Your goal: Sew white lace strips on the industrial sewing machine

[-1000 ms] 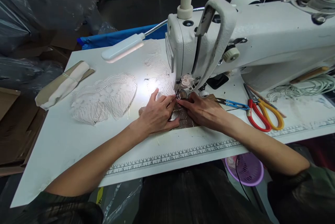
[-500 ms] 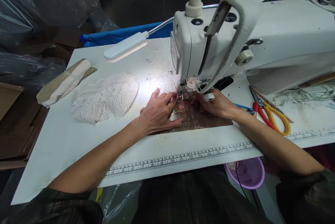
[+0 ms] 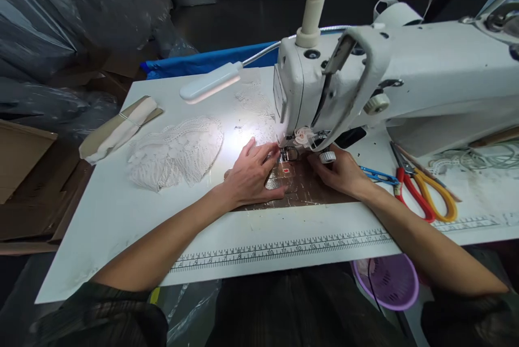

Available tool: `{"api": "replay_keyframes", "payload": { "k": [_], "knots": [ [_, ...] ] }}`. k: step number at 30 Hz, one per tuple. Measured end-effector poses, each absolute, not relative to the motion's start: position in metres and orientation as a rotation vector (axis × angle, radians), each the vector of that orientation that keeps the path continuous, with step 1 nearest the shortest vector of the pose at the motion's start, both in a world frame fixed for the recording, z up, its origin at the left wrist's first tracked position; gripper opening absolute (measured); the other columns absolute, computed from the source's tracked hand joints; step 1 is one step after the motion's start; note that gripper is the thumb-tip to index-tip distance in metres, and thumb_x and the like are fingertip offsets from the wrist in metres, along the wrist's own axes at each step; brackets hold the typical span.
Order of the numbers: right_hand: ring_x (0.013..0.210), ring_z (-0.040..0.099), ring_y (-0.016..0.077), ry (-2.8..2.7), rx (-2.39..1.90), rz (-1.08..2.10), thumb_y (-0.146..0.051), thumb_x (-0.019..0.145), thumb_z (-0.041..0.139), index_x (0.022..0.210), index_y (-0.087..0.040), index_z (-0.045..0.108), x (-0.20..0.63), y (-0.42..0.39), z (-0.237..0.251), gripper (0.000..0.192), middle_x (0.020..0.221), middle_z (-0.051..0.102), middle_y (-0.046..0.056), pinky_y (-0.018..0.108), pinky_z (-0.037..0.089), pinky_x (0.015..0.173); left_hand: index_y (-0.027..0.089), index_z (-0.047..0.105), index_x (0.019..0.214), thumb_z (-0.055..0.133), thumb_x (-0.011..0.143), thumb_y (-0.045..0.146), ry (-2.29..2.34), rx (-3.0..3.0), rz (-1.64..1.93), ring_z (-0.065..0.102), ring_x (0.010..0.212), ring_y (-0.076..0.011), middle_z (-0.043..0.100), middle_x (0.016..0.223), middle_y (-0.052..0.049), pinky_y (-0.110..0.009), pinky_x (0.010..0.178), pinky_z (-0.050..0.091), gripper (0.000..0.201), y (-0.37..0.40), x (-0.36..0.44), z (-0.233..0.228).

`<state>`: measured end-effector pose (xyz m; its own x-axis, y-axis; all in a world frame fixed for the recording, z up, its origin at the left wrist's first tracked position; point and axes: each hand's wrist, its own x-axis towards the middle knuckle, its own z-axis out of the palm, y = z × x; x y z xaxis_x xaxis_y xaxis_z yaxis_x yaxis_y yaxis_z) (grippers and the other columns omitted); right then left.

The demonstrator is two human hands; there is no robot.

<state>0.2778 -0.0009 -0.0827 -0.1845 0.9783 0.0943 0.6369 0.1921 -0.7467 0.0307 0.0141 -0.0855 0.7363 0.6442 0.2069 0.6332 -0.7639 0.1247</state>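
Under the needle (image 3: 288, 153) your left hand (image 3: 252, 177) lies flat and open on the brown piece (image 3: 302, 187) while your right hand (image 3: 339, 169) pinches its edge beside the foot, so stitching looks barely begun, with the lace (image 3: 176, 151) untouched on the desk (image 3: 121, 212).

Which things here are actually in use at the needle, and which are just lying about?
In use: left hand and right hand flat on the brown sheet under the sewing machine; lamp lit.

Lying about: lace pile, rolled cloth, scissors, blue snips.
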Motion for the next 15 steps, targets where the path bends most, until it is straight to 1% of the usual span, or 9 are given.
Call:
{"api": "replay_keyframes", "payload": {
  "k": [2,5,8,10,12,14,15],
  "knots": [
    [0.054,0.055,0.0169,-1.873,-1.489,0.822,-0.030,0.085,0.055,0.081,-0.021,0.055,0.280,0.000,-0.084,0.010,0.060,0.060,0.000,0.028,0.041,0.053,0.005,0.042,0.140,0.049,0.088,0.066,1.106,2.864,0.381,0.044,0.135,-0.0359,0.047,0.142,-0.024,-0.062,0.120,0.021,0.080,0.013,0.030,-0.086],
    [0.054,0.055,0.0165,-1.851,-1.472,0.857,-0.030,0.085,0.055,0.073,-0.022,0.053,0.283,0.001,-0.087,0.015,0.058,0.061,0.000,0.027,0.040,0.052,0.005,0.034,0.144,0.050,0.088,0.066,1.197,2.825,0.395,0.034,0.142,-0.0389,0.039,0.148,-0.027,-0.063,0.118,0.023,0.084,0.008,0.031,-0.086],
    [0.052,0.052,0.0152,-1.788,-1.471,0.933,-0.032,0.085,0.055,0.069,-0.021,0.054,0.283,0.001,-0.089,0.019,0.058,0.061,0.000,0.026,0.038,0.049,0.005,0.026,0.147,0.046,0.092,0.061,1.285,2.812,0.457,0.027,0.146,-0.0395,0.036,0.151,-0.028,-0.065,0.116,0.026,0.081,0.000,0.033,-0.086],
    [0.048,0.048,0.0136,-1.735,-1.486,1.013,-0.035,0.084,0.055,0.068,-0.021,0.054,0.282,0.002,-0.088,0.022,0.057,0.060,0.000,0.025,0.035,0.045,0.005,0.025,0.147,0.041,0.096,0.055,1.325,2.812,0.491,0.028,0.146,-0.0379,0.036,0.152,-0.028,-0.064,0.115,0.028,0.073,0.003,0.034,-0.085],
    [0.047,0.045,0.0127,-1.705,-1.506,1.066,-0.038,0.083,0.056,0.064,-0.021,0.054,0.281,0.004,-0.086,0.025,0.056,0.060,0.000,0.024,0.033,0.043,0.006,0.028,0.146,0.037,0.099,0.045,1.352,2.814,0.506,0.033,0.144,-0.0359,0.037,0.152,-0.026,-0.061,0.114,0.031,0.062,0.020,0.032,-0.081],
    [0.050,0.049,0.0132,-1.702,-1.516,1.079,-0.040,0.082,0.057,0.061,-0.021,0.054,0.280,0.007,-0.084,0.029,0.056,0.060,0.001,0.023,0.035,0.044,0.006,0.036,0.142,0.035,0.100,0.036,1.386,2.813,0.518,0.042,0.138,-0.0343,0.043,0.148,-0.024,-0.057,0.112,0.036,0.051,0.053,0.028,-0.071],
    [0.052,0.051,0.0138,-1.710,-1.520,1.073,-0.041,0.082,0.058,0.060,-0.020,0.055,0.279,0.008,-0.083,0.030,0.057,0.061,0.002,0.023,0.037,0.046,0.005,0.043,0.137,0.035,0.100,0.033,1.413,2.804,0.527,0.047,0.132,-0.0339,0.049,0.143,-0.024,-0.054,0.109,0.041,0.047,0.075,0.025,-0.066]
  ]
}}
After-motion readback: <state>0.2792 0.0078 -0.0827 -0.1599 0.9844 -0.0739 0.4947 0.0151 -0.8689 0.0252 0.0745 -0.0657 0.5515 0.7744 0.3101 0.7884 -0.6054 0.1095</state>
